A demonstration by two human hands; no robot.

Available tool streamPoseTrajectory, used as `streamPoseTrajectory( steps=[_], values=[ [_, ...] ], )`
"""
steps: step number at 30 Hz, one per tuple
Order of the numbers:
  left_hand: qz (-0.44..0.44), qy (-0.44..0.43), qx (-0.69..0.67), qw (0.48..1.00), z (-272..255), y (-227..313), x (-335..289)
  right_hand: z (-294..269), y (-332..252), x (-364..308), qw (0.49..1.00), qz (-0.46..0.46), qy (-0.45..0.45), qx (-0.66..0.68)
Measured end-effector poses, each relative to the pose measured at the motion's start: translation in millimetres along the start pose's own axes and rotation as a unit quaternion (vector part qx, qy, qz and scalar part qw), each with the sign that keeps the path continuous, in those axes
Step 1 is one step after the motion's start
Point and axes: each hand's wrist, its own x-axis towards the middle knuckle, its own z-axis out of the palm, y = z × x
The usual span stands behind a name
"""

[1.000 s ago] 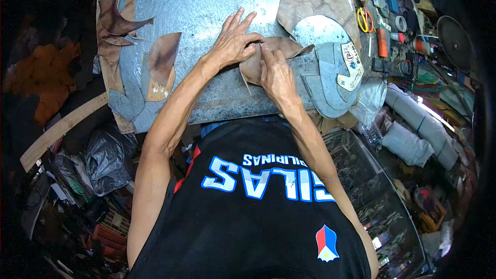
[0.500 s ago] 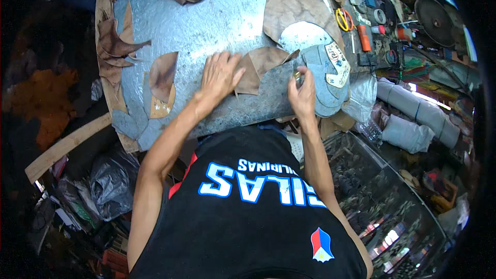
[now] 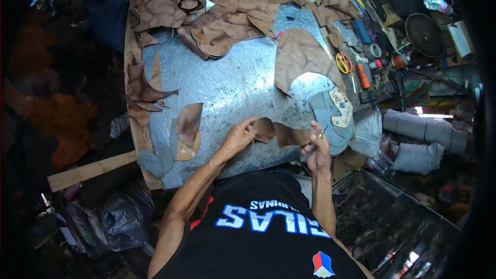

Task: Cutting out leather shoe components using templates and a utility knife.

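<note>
My left hand (image 3: 240, 136) pinches the left end of a curved brown leather piece (image 3: 281, 133) and lifts it off the grey metal-topped table (image 3: 232, 85). My right hand (image 3: 317, 150) grips a slim metal cutting tool (image 3: 311, 147) and touches the right end of the same piece. Just right of the hands lie grey pattern templates (image 3: 330, 119), one topped by a pale card. A larger brown leather sheet (image 3: 298, 57) with a curved cut-out lies beyond them.
Several leather offcuts (image 3: 227, 5) pile at the table's far end and along its left edge (image 3: 142, 90). Yellow-handled scissors (image 3: 342, 63), an orange tube (image 3: 363, 76) and tape rolls sit at the right. A wooden plank (image 3: 90, 170) and dark bags lie below left.
The left hand went from pressing flat on the leather to pinching and lifting it. The right hand has come back to the piece with the tool. The view has shifted, showing more of the table's far end.
</note>
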Motion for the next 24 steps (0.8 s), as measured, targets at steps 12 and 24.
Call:
streamPoseTrajectory(
  steps=[12, 24],
  values=[
    [0.183, -0.233, -0.037, 0.954, 84, 51, 9, -50, 23, -44, 0.993, 0.045, -0.038, -0.099],
    [0.305, 0.163, 0.393, 0.852, -39, 33, 126, -245, -31, -93, 0.933, 0.012, 0.270, -0.238]
  ],
)
